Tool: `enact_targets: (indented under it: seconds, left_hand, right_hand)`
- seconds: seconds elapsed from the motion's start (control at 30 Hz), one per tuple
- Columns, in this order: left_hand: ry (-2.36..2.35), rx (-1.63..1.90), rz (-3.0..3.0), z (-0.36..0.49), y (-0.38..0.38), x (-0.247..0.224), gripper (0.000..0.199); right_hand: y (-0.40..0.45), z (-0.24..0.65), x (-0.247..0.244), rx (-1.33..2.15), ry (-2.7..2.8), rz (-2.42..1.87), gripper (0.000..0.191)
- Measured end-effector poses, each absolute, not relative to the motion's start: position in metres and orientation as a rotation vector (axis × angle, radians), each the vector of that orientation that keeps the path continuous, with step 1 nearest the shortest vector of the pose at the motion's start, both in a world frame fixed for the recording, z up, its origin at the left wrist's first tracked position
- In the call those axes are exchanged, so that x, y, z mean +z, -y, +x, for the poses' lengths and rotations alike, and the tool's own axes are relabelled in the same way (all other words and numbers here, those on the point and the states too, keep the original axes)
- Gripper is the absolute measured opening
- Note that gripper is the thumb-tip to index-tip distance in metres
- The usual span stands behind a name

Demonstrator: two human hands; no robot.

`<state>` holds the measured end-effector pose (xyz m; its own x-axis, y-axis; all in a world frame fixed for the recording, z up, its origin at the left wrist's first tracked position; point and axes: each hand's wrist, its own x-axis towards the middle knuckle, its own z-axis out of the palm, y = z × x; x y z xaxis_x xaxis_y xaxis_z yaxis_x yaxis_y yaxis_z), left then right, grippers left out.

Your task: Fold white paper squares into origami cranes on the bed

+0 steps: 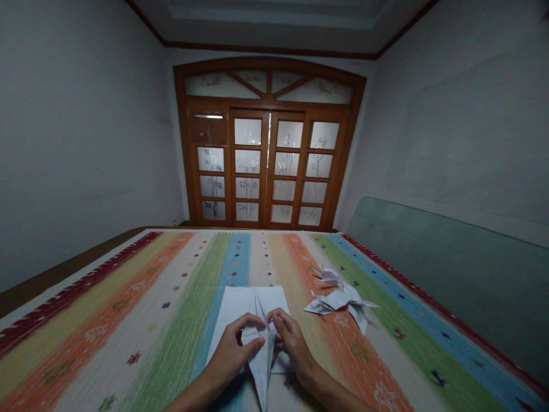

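**Pinched along the crease**

Two bare forearms [195, 392] [338, 395] reach in from the bottom of the view, and the hands meet over the folded white paper [262, 372]. That paper lies on a striped woven cover [167, 320], with its narrow point aimed back toward the wearer. A broader white flap [235, 306] spreads out just beyond the hands, though I can't tell whether it's the same sheet.

The left hand [229, 357] has its grip closed, with curled fingers and thumb against the near side of the fold. The right hand [291, 343] is also closed, its fingertips pressed onto the far side. The hands nearly touch, and they hide exactly where each pinch lands.

The paper should be very light and thin: stiff along its creases, soft across the open flaps, and easily crumpled. It looks safest to hold along the thick central ridge, not by the slim tip (which could bend at the slightest push).

To the right of the folded white paper sit a larger origami crane [341, 300] and a smaller origami crane [326, 276], well clear of the hands. Far beyond it stands a wooden double door [268, 169] with frosted panes, and a pale green padded panel [429, 280] runs along its right.
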<state>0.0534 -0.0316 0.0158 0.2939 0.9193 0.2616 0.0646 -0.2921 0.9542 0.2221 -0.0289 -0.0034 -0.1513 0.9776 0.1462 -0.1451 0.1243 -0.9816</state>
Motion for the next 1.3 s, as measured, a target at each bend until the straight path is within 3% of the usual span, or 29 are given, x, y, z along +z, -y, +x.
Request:
enact_targets:
  seconds: [0.47, 0.77, 1.0, 1.3]
  left_hand:
    - [-0.904, 1.282, 1.418, 0.049, 0.022, 0.004, 0.028]
    - [-0.801, 1.252, 1.301, 0.054, 0.023, -0.006, 0.035]
    - [-0.679, 1.09, 1.211, 0.059, 0.032, -0.004, 0.051]
    - [-0.783, 1.112, 1.338, 0.055, 0.039, 0.005, 0.041]
  right_hand:
    - [0.021, 0.224, -0.013, 1.256, 1.184, -0.843, 0.053]
    - [0.025, 0.219, -0.012, 1.052, 1.23, -0.88, 0.038]
    - [0.03, 0.215, -0.006, 1.261, 1.239, -0.818, 0.049]
    - [0.037, 0.208, -0.008, 1.361, 1.173, -0.735, 0.06]
